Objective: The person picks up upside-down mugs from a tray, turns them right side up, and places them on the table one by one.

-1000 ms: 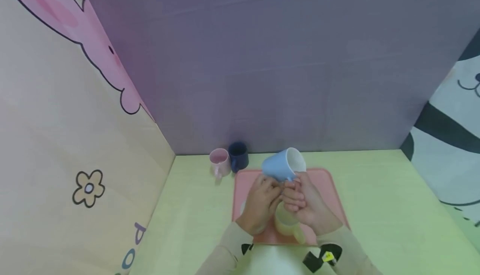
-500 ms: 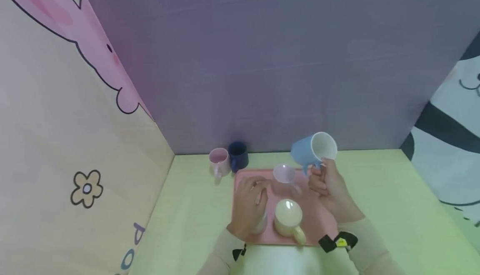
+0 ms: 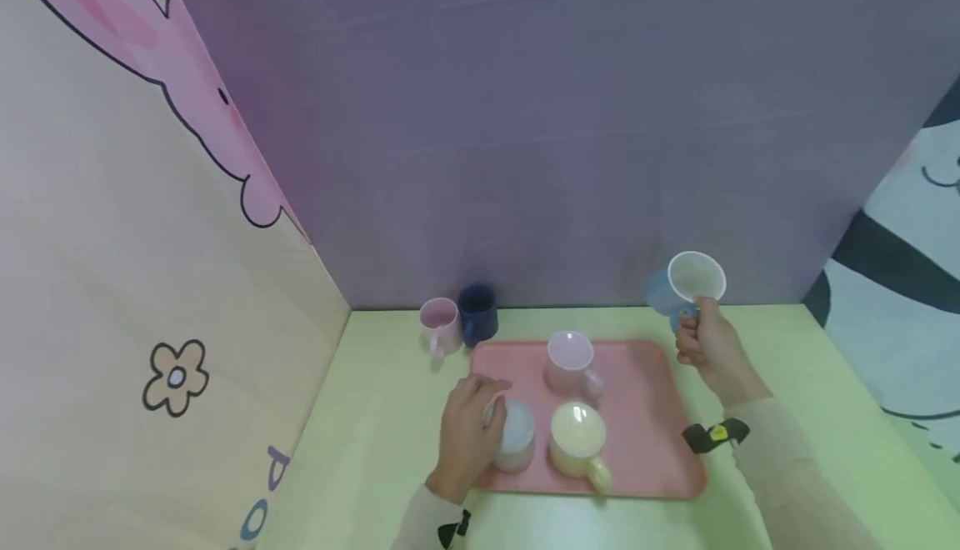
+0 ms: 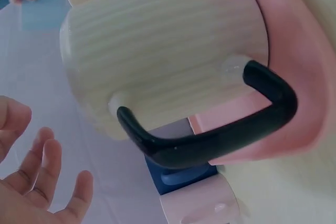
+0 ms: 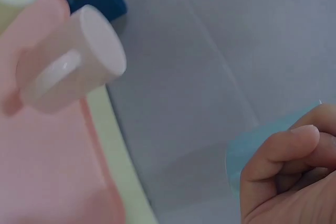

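Note:
My right hand [image 3: 712, 350] grips a light blue mug [image 3: 671, 287] by its handle, above the table's back right, its mouth tilted toward me. In the right wrist view the curled fingers [image 5: 281, 153] cover part of the mug. At the tray's left side my left hand [image 3: 468, 429] is beside a white ribbed mug [image 3: 516, 442] with a dark green handle [image 4: 210, 148]. Its fingers [image 4: 50, 169] are loosely bent and apart from the mug in the left wrist view. A pale yellow mug [image 3: 576, 442] and a pale pink mug [image 3: 567, 367] stand upright on the pink tray [image 3: 652, 417].
Behind the tray's left corner, a pink mug [image 3: 441, 325] and a navy blue mug [image 3: 478, 317] stand side by side on the pale green table [image 3: 390, 417]. A grey-purple wall [image 3: 555, 133] rises at the table's back edge. Patterned panels [image 3: 225, 300] flank both sides.
My right hand has carried the light blue mug from over the tray to the back right, its mouth turning upward. My left hand has moved left and toward me, uncovering the white ribbed mug.

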A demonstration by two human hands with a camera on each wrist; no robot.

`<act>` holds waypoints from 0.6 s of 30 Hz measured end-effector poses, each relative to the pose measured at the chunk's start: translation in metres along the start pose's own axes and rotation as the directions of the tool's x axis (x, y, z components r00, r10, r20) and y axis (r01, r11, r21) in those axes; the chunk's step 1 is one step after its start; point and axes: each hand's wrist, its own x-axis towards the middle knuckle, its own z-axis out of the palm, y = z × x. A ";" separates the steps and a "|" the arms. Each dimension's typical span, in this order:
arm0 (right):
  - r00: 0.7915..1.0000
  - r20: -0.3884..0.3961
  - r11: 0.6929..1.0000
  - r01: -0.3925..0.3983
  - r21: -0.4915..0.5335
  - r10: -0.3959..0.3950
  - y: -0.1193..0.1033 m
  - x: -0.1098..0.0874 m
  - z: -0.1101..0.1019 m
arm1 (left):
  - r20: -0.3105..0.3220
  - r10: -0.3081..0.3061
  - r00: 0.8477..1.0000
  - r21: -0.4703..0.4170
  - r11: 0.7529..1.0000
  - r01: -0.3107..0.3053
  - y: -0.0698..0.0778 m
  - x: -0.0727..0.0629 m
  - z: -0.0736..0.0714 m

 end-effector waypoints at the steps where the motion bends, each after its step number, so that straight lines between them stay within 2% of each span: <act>1: 1.000 -0.002 1.000 -0.011 -0.005 0.011 0.001 0.002 -0.002 | 0.007 -0.006 1.000 0.010 1.000 0.006 0.000 -0.001 -0.001; 6: 0.998 -0.053 0.994 -0.051 -0.100 0.045 0.013 0.019 -0.011 | 0.023 -0.048 0.999 0.022 0.999 0.048 0.002 -0.007 -0.006; 10: 0.991 -0.103 0.966 -0.104 -0.238 0.081 0.025 0.037 -0.018 | 0.041 -0.109 0.993 0.018 0.994 0.108 0.003 -0.014 -0.009; 13: 0.986 -0.124 0.941 -0.145 -0.305 0.112 0.033 0.047 -0.023 | 0.053 -0.143 0.988 0.021 0.990 0.142 0.003 -0.021 -0.012; 18: 0.976 -0.147 0.930 -0.197 -0.309 0.158 0.041 0.057 -0.028 | 0.062 -0.170 0.984 0.010 0.985 0.169 0.002 -0.031 -0.015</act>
